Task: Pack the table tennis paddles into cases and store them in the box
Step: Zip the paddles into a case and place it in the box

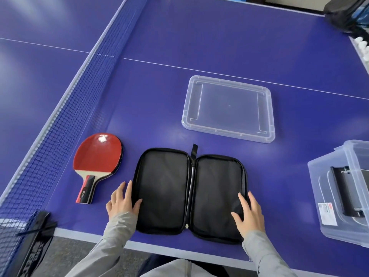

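From the head camera, both forearms in grey sleeves (111, 236) reach forward over the near edge of the blue table (159, 76). The left hand (122, 200) lies flat with its fingers straight and slightly spread, holding nothing; its thumb rests on the left edge of the case (163, 186) and its fingers point away along that edge. The right hand (248, 212) is likewise flat and holds nothing, its fingers straight on the case's right border and its thumb splayed inward over the lining. The case lies between the two hands, opened flat like a book: two rounded black fabric halves with a dull, softly creased lining, a zip running round the rim and a short black loop at the far end of the spine. Just left of the left hand lies the paddle (97, 156), glossy red rubber face up, its pale wooden neck and red-and-black handle pointing toward the person. Beyond the right hand rests a clear plastic lid (228, 108), a shallow rectangle with rounded corners. To the right of the right hand stands the clear plastic box (327, 196), with a dark object inside. Left of the left hand runs the dark mesh net (60, 120).
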A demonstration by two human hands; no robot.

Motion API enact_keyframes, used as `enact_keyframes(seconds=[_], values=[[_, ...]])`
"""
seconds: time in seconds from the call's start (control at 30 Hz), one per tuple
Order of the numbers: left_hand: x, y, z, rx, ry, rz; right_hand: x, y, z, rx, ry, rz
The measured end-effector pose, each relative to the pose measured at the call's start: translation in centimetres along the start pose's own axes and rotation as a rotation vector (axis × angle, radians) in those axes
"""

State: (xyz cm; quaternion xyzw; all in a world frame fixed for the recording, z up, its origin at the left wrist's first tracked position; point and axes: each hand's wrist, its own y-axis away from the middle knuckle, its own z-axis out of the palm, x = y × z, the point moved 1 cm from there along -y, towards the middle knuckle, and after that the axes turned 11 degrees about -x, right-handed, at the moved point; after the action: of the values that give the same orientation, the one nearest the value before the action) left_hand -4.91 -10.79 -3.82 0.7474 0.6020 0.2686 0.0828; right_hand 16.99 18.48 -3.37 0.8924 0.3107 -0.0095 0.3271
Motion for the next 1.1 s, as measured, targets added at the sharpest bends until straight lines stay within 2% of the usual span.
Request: enact_keyframes(seconds=[0.13,0.23,0.37,0.57,1.1], values=[[-2.3,0.2,-2.1,0.251,0.041,0.029,0.6,0.5,0.2,-0.005,0.008,-0.035],[-5.2,-0.4,-4.4,0.385,0.129,-0.121,1.0,0.8,0.2,-0.012,-0.011,-0.046],[-7.8,-2.3,-6.4,0.215,0.19,-0.361,1.4,1.3,0.3,-0.027,-0.013,-0.071],[-8.2,-5.0,-7.3,-0.008,0.199,-0.466,1.6,1.7,0.1,-0.091,-0.019,-0.03],[-8.3,-5.6,-6.8,0.024,0.309,-0.407,1.8,1.6,1.2,-0.104,0.07,0.034]])
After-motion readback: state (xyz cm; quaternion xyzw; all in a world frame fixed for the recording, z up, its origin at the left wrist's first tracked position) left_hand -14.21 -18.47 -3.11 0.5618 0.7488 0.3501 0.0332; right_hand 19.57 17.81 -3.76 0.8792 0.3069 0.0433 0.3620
